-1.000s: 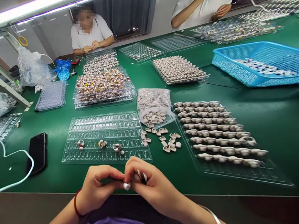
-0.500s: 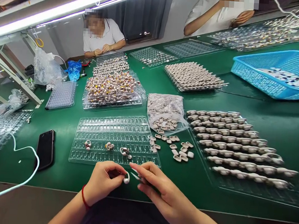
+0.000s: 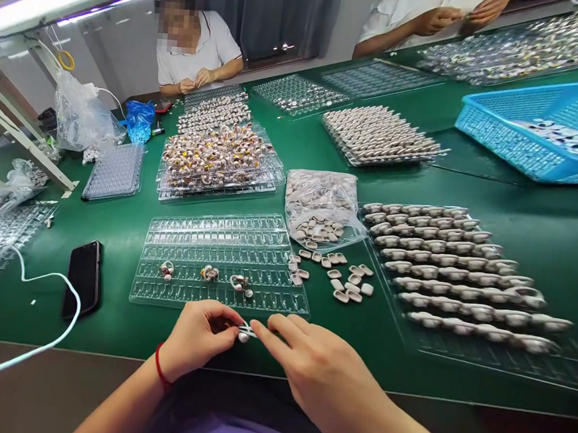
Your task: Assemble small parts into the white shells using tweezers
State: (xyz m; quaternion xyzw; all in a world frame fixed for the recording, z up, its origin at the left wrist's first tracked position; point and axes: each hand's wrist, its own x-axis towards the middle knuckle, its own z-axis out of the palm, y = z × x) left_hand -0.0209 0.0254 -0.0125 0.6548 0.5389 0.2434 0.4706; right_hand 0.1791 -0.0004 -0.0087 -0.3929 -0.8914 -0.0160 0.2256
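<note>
Between thumb and fingertips, my left hand (image 3: 196,339) pinches a small white curved piece with a rounded end (image 3: 243,338), just in front of the clear tray. My right hand (image 3: 320,359) is closed on white-tipped tweezers (image 3: 250,332), whose tips lie across the curved piece; their exact contact is hard to make out. The clear compartment tray (image 3: 168,230) holds three small white parts with brownish bits, among them a ring-shaped part (image 3: 238,282). Right of it, loose beige oval caps (image 3: 354,295) lie near a plastic bag of such caps (image 3: 321,192).
A tray of beige curved pieces (image 3: 458,286) lies to the right. Stacked trays of parts (image 3: 213,157) stand behind, with a blue basket (image 3: 519,148) far right. A phone (image 3: 82,280) and white cable (image 3: 53,341) lie left. Two people (image 3: 199,49) work across the table.
My right hand has moved left, bringing the tweezers from beside the white curved piece onto it. The whole view has shifted slightly; my left hand keeps its pinch.
</note>
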